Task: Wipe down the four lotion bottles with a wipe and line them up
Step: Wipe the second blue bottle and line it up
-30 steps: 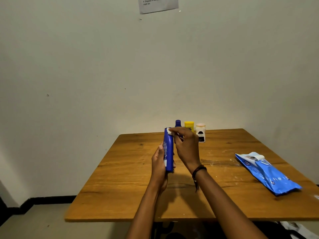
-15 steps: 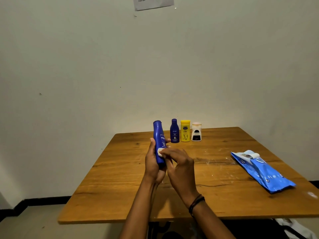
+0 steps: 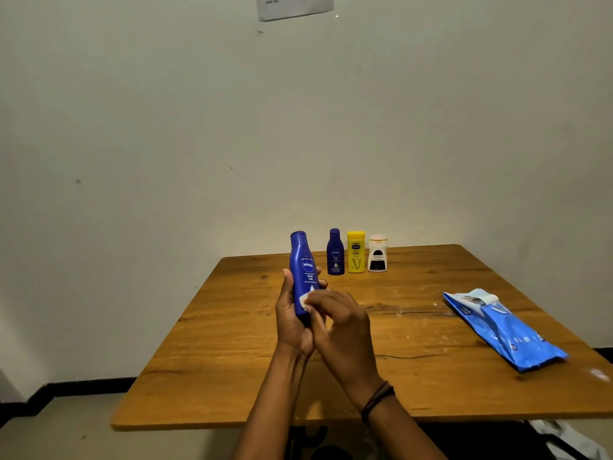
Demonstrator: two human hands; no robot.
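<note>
The left hand grips the lower half of the tall blue bottle, held upright over the table. The right hand pinches a white wipe against the bottle's front. Recommended: rotate the bottle within the grip and stroke from base to cap. The small blue bottle, yellow bottle and white bottle stand in a row near the far edge. The held bottle's base and back, and most of the wipe, are hidden.

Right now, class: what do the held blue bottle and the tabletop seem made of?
Held blue bottle: likely plastic, smooth, faintly glossy, with printed label. Tabletop: looks like wood or veneer, satin finish; grain lines and knots show.
</note>
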